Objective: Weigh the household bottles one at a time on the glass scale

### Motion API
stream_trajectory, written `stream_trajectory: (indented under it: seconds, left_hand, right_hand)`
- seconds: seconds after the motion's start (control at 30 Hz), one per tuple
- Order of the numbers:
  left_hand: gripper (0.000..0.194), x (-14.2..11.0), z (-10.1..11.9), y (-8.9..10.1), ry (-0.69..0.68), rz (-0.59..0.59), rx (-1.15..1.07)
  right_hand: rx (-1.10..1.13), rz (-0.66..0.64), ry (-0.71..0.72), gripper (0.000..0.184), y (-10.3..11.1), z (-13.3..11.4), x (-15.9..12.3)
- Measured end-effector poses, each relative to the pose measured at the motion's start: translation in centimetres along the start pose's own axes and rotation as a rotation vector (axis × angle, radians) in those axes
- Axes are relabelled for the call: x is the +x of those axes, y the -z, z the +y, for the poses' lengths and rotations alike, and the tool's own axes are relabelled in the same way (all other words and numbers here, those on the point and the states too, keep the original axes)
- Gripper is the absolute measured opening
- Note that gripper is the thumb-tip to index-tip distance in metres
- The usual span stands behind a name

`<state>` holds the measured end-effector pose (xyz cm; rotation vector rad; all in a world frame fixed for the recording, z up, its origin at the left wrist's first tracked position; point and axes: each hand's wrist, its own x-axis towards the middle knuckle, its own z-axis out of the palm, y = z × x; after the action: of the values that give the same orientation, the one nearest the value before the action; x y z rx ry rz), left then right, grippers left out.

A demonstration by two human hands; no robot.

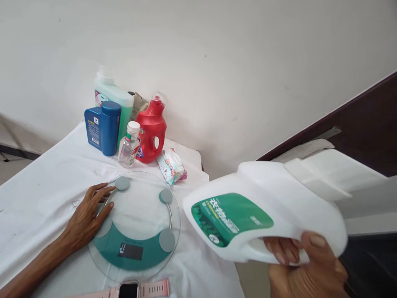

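1. Gripping the handle of a white laundry detergent jug (254, 182), the right hand (310, 269) has its fingers closed through the handle opening. The jug is held tilted, in the air at the right side of the table, with its top pointing right and its green label showing.
2. The left hand (88, 215) is open, with fingers spread over the left edge of the round glass scale (142, 215); it does not grasp anything.
3. The scale lies on the white tablecloth (46, 186), and its small display (130, 251) is dark with light marks.
4. A pink-strapped smartwatch (128, 289) lies just below the scale, partly out of view.
5. Behind the scale stand a blue bottle (109, 132), a pale green jug (125, 111), a clear bottle (128, 147) with white cap and a red detergent bottle (151, 124). A wipes pack (173, 165) lies beside the red one.
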<state>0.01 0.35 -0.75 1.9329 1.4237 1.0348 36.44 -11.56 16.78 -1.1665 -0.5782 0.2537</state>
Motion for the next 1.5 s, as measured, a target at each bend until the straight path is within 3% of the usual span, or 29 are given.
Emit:
stream_trajectory:
  seconds: [0.13,0.37,0.57,0.7,0.87,0.97,1.07,1.13,1.17,1.2,1.27,1.37,1.5]
  left_hand:
    - [0.044,0.0,0.5,0.2,0.024,-0.012,0.009]
    - [0.042,0.0,1.4,0.4,0.041,0.005,0.023]
    - [0.039,0.2,2.3,0.4,0.1,-0.006,0.059]
    - [0.039,0.1,2.4,0.3,0.126,-0.015,0.051]
    - [0.039,0.1,2.1,0.2,0.12,-0.007,0.039]
    - [0.038,0.1,2.0,0.2,0.107,-0.004,0.016]
    - [0.038,0.0,1.9,0.3,0.087,-0.014,-0.01]
    - [0.039,-0.1,1.7,0.3,0.076,-0.019,-0.026]
    - [0.039,-0.1,1.6,0.3,0.072,-0.019,-0.033]
    - [0.039,-0.1,1.5,0.4,0.069,-0.019,-0.04]
    - [0.038,-0.2,1.2,0.3,0.059,-0.023,-0.059]
    - [0.038,-0.3,1.0,0.2,0.029,-0.03,-0.098]
    - [0.038,-0.4,0.7,0.0,0.009,-0.017,-0.129]
  right_hand:
    - [-0.023,0.072,0.072,0.053,-3.1,3.8,5.4]
    - [-0.109,0.123,0.076,0.045,-11.6,12.1,14.6]
    - [-0.157,0.12,0.032,0.047,-17.7,17.6,18.4]
    - [-0.204,0.162,0.037,0.043,-19.7,19.8,19.1]
    - [-0.367,0.057,0.075,0.039,-19.1,20.5,20.1]
    - [-0.531,0.017,0.162,0.04,-18.0,18.6,19.3]
    - [-0.542,0.067,0.506,0.058,-18.3,15.4,15.6]
    - [-0.449,-0.099,0.728,0.057,-19.7,13.4,11.7]
    - [-0.381,-0.296,0.688,0.048,-20.7,12.7,9.7]
    - [-0.332,-0.517,0.561,0.045,-21.8,12.2,7.7]
    - [-0.302,-0.689,0.337,0.05,-23.9,12.2,4.6]
    - [-0.295,-0.595,0.12,0.057,-26.1,13.6,2.5]
    - [-0.236,-0.447,-0.065,0.066,-27.2,15.8,2.2]
